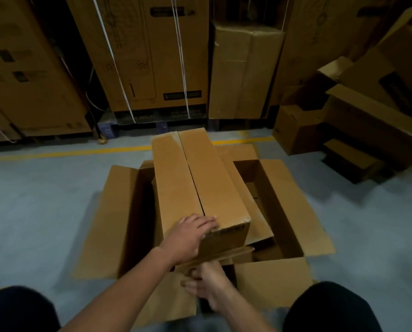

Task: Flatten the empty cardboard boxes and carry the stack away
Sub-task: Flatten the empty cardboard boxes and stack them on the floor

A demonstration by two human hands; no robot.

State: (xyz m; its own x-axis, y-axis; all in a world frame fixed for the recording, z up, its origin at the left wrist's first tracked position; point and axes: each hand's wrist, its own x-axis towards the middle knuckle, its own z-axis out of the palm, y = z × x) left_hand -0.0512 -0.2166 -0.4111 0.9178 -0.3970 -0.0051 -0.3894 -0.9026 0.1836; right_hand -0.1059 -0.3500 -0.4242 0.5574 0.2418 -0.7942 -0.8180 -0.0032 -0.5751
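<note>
A long, narrow closed cardboard box (195,180) lies tilted inside a large open box (286,207) on the floor, its near end raised. My left hand (190,236) rests on that near top corner, fingers spread over the edge. My right hand (207,283) is lower, beneath the narrow box's near end, fingers curled around a cardboard flap (224,256) there. The large box's flaps (104,224) are folded outward on all sides.
Tall strapped cartons (152,56) stand on pallets along the back. Several open empty boxes (344,130) are piled at the right. A yellow line (68,153) crosses the grey floor. My knees (18,310) frame the bottom corners.
</note>
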